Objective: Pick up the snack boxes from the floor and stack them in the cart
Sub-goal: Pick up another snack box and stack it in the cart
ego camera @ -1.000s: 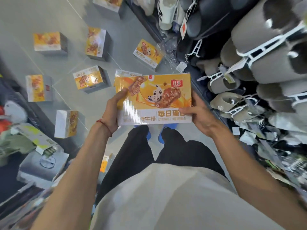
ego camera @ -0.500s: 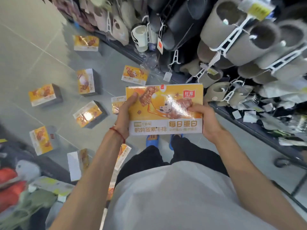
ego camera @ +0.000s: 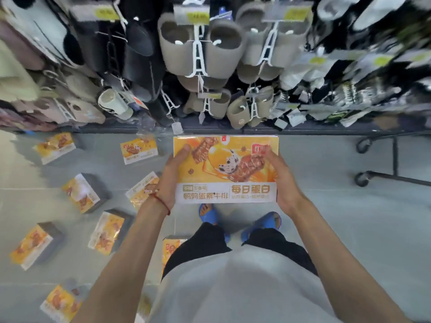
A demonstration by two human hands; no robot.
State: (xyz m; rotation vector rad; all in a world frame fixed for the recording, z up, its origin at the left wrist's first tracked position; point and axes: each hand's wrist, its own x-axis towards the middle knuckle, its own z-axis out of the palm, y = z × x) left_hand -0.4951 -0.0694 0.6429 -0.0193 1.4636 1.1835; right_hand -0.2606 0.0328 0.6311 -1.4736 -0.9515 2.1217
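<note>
Grey tiled shop floor below a rack of hanging grey felt slippers; I hold one flat orange-and-white cardboard snack box at mid-frame.

My left hand and right hand clasp its short ends, thumbs curled over the printed face, the box level above my blue sandals. Other scattered orange boxes lie at left and lower left. I judge this the carry step. Next I must turn toward the black wheeled frame at the right edge, likely the cart, and lay the box flat; its basket is out of view.
</note>
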